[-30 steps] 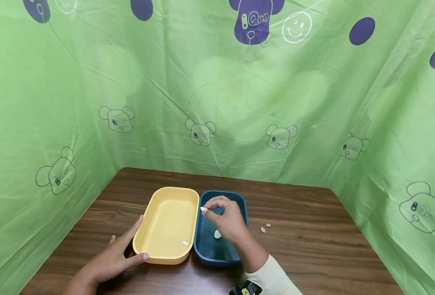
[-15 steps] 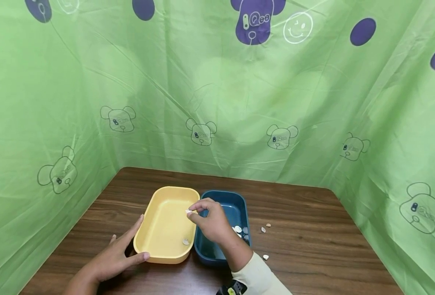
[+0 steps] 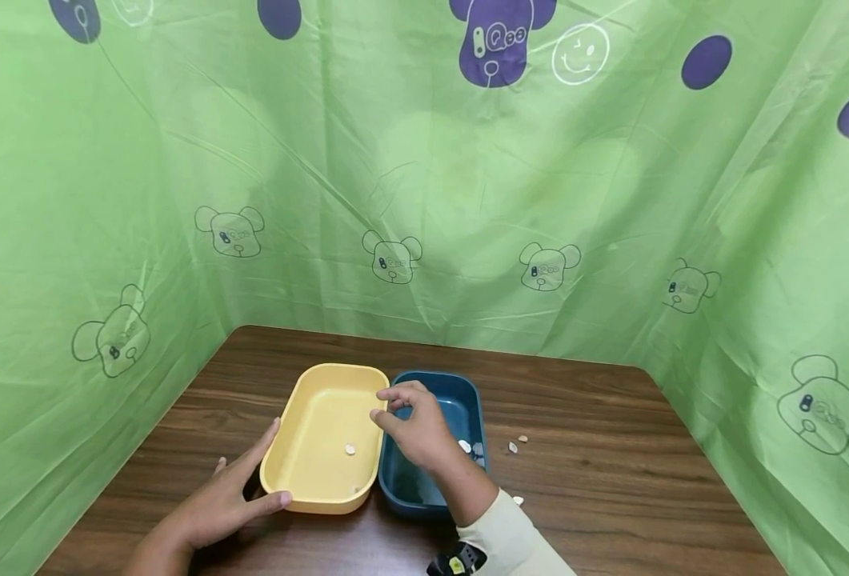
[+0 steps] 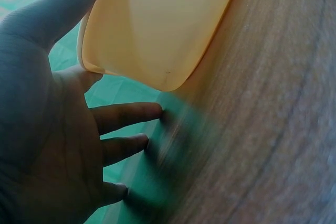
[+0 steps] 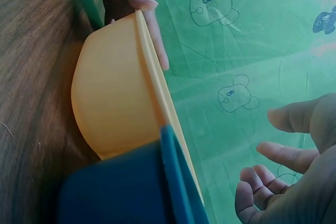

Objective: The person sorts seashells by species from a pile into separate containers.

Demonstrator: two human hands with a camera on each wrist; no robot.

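Pieces (image 3: 350, 450) could slip onto the bench (image 3: 597, 456) if the right fingers (image 5: 283, 154) (parted, holding nothing) pinch weakly, or slide about if the left fingers (image 3: 258, 453), touching the yellow tray (image 3: 326, 408), jolt it.

In the head view, the right hand (image 3: 422, 428) and forearm hide part of the blue bin (image 3: 460, 392), and the sleeve (image 3: 506, 538) partly covers a pale piece (image 3: 518, 500), too small to tell as shell or stone. The left wrist view cuts off the yellow bin (image 4: 157, 24) at the top and blurs the wood-grain tabletop (image 4: 273, 103); the right wrist view crops the blue bin below.
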